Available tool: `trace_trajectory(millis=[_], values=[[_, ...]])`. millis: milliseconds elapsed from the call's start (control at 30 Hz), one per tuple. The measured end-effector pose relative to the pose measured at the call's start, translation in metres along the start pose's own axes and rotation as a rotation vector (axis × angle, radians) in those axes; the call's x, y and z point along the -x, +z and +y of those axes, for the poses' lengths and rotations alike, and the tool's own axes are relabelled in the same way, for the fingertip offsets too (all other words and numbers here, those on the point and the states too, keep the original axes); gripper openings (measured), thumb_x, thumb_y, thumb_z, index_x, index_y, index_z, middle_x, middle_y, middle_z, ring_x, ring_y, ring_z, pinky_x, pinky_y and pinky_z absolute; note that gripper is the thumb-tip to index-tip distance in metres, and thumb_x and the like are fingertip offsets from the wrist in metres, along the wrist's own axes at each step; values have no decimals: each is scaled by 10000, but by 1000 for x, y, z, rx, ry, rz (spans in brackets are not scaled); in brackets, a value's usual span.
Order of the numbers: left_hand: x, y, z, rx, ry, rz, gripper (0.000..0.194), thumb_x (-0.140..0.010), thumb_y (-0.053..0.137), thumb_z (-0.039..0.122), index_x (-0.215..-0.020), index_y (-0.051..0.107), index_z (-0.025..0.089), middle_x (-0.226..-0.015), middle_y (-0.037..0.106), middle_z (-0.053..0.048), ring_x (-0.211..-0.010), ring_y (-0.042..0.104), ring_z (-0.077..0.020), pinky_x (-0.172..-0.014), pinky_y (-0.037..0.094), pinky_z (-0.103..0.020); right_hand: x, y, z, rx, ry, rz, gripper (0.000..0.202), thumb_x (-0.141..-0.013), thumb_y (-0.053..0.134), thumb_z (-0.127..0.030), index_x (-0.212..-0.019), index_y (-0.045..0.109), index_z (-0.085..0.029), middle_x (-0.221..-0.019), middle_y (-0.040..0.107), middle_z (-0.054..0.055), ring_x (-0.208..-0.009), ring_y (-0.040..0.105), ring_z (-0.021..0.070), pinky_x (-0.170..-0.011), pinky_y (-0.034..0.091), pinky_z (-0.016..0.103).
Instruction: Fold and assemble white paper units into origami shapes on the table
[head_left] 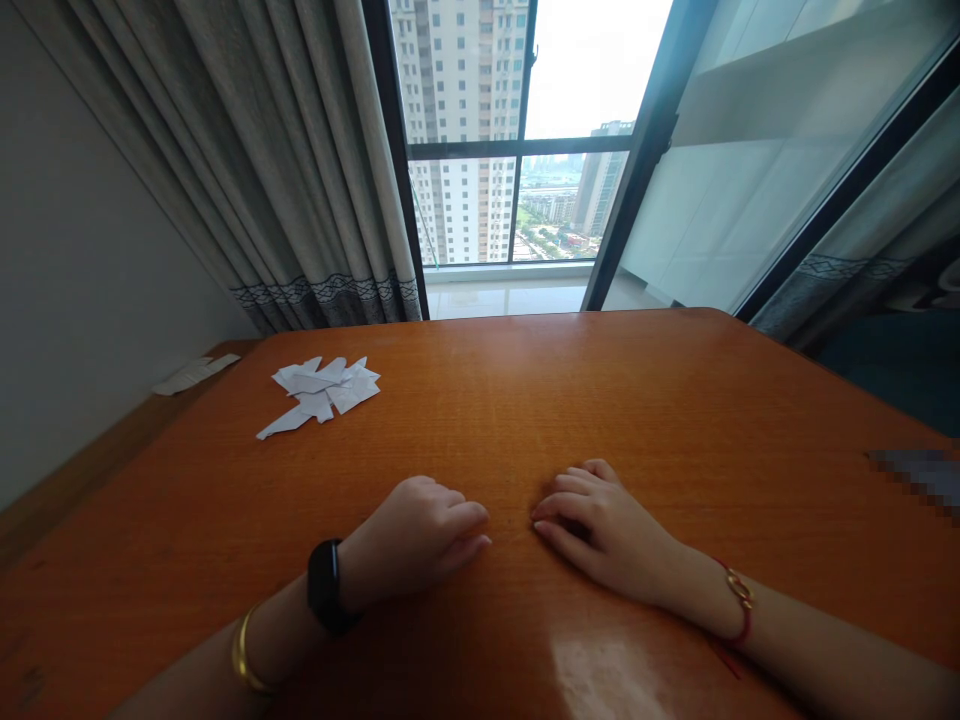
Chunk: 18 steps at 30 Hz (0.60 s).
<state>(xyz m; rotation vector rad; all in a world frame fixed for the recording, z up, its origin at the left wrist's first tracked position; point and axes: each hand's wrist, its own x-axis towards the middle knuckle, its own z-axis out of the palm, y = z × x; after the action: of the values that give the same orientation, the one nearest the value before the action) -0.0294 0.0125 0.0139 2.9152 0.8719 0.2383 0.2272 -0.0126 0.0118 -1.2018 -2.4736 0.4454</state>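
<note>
My left hand rests on the orange-brown wooden table, its fingers loosely curled into a closed shape. Nothing shows between thumb and forefinger. On that arm are a black wristband and a gold bangle. To its right, my right hand lies on the tabletop with bent fingers drawn together and the thumb tip close to the forefinger. It holds nothing that I can see. A red cord bracelet circles that wrist. Beyond my left hand lies a loose pile of white paper scraps, touched by neither hand.
A grey curtain hangs past the table's far left side, beside a sliding glass door. Some pale paper lies on a ledge along the left wall. At the right table edge is a blurred-out greyish item.
</note>
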Motion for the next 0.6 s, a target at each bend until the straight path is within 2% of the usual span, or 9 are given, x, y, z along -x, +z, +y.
trace_trajectory(millis=[600], values=[[0, 1, 0, 6, -10, -25, 193, -939, 486, 323, -889, 633, 209, -716, 665, -9, -637, 614, -180, -600, 371, -300, 1, 1, 1, -15, -1, 5, 148, -930, 525, -227, -886, 666, -230, -903, 709, 9, -864, 599, 160, -851, 277, 374]])
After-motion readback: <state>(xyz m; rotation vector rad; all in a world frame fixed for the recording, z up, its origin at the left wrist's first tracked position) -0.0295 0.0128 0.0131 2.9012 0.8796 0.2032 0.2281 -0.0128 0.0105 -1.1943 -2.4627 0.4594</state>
